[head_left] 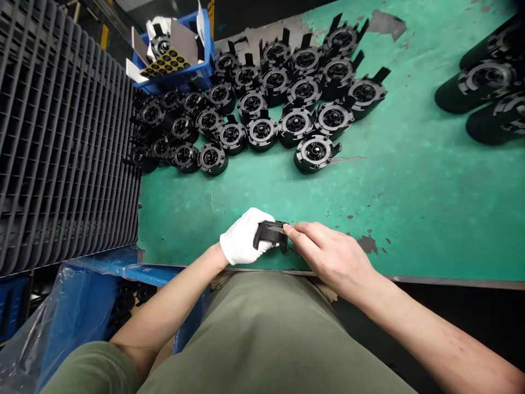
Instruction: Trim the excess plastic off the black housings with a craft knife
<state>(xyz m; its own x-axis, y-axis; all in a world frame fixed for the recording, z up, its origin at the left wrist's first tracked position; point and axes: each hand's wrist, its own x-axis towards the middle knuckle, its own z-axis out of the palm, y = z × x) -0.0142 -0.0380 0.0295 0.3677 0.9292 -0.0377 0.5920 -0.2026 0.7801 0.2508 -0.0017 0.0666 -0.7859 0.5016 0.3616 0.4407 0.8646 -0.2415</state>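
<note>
My left hand (245, 236), in a white glove, is closed around a small black plastic part (270, 234) with a curved body and short legs pointing down. The part is held over the front edge of the green table (254, 191). Bare, my right hand (330, 249) reaches in from the right, its fingertips pressed on the part's right upper edge. Whether those fingers hold something small there is hidden. Beyond the hands stand many round black housings (263, 130), several with upright tabs; the nearest single housing (314, 152) sits apart at the front.
A blue bin (174, 79) at the back left holds cardboard and a sheet of round yellow-and-black stickers (166, 61). A dark slatted rack (68, 126) borders the left side. More black cylinders (486, 79) stand far right. A blue crate (88, 301) with clear plastic lies below left.
</note>
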